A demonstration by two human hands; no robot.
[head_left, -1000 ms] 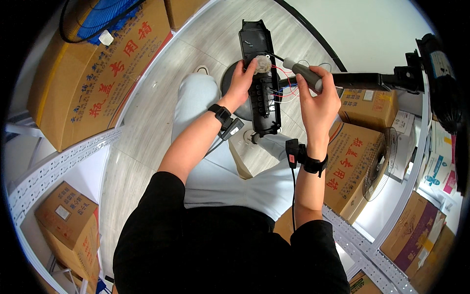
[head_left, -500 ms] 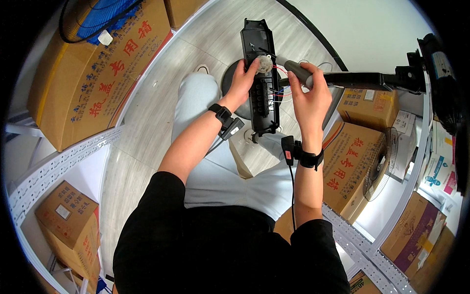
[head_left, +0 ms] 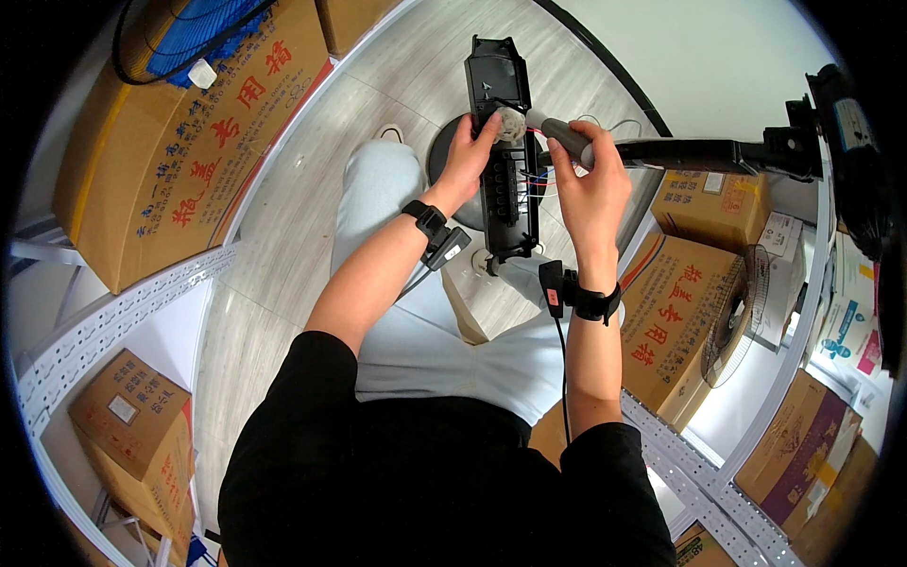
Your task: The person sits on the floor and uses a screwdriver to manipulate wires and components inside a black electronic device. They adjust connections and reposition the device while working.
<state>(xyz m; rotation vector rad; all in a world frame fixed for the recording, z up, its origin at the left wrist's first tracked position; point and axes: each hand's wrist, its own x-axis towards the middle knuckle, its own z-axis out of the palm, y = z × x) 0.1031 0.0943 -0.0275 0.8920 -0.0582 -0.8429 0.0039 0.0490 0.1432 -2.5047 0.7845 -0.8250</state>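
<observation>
A long black plastic housing stands lengthwise in front of me, with a row of round black buttons along its lower half. My left hand grips its left edge, fingers mostly hidden behind it, thumb against a small round metallic motor. In my right hand is a grey cylindrical handheld tool, pinched between thumb and fingers. Its left end lies close beside the motor; I cannot tell whether they touch. Thin red, blue and white wires come out at the housing's right side.
Behind the housing lies a round black base, and a black pole runs off to the right. Cardboard boxes sit on the left shelf, and more boxes at the right beside a round wire grille.
My right hand has shifted slightly left and the grey tool has come closer to the motor. My left hand and the housing have stayed in place.
</observation>
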